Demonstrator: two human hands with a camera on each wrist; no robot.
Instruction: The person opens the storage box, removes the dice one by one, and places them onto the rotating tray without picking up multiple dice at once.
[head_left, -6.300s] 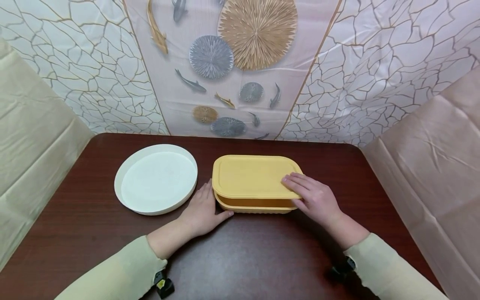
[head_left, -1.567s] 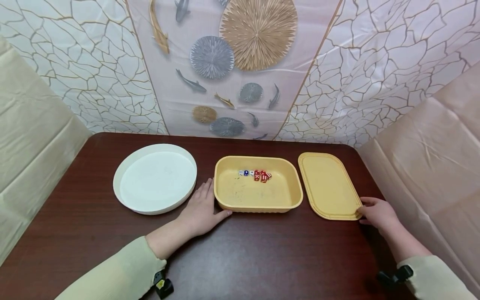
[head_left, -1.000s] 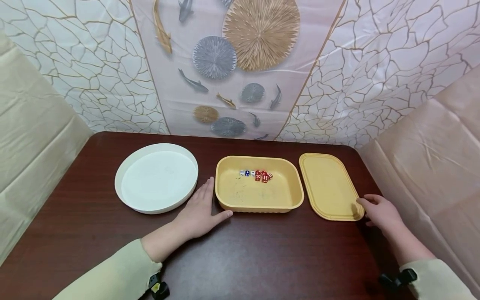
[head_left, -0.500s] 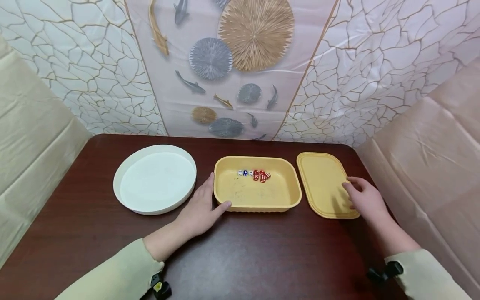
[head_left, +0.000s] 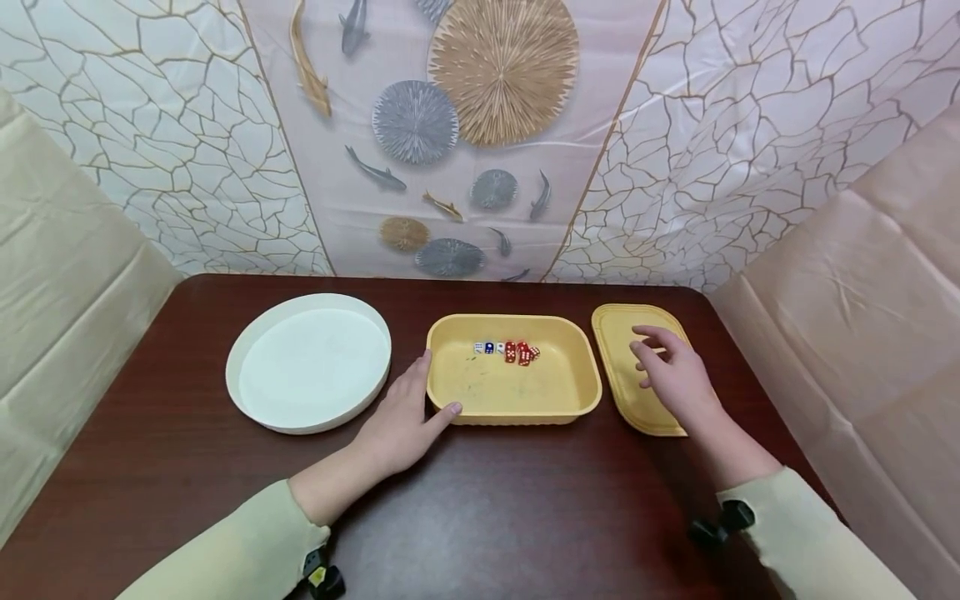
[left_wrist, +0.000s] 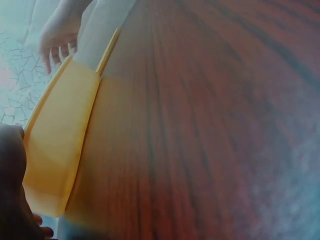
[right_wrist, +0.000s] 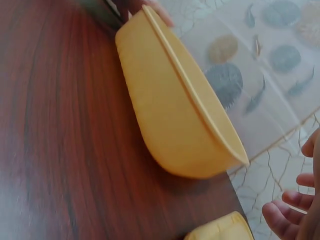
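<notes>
A yellow rectangular container (head_left: 517, 400) stands uncovered on the table in the head view. Inside it, toward the back, lie several small dice (head_left: 511, 351), some red, some white, one blue. My left hand (head_left: 397, 425) rests against the container's left end, fingers along the side and thumb at the front rim. Over the yellow lid (head_left: 637, 392), which lies flat to the right of the container, my right hand (head_left: 677, 375) hovers with loosely bent fingers and holds nothing. The right wrist view shows the same hand (right_wrist: 295, 205) beside the container (right_wrist: 170, 100).
To the left, a round white tray (head_left: 307, 367) with a low rim sits on the dark wooden table (head_left: 480, 517). A patterned cloth (head_left: 495, 150) hangs behind the table, and beige cloth (head_left: 862, 333) borders the right side.
The right hand lifted the lid off the container, laid it on the right, let go of it and moved left and away over it. The left hand stays at the container's left end.
</notes>
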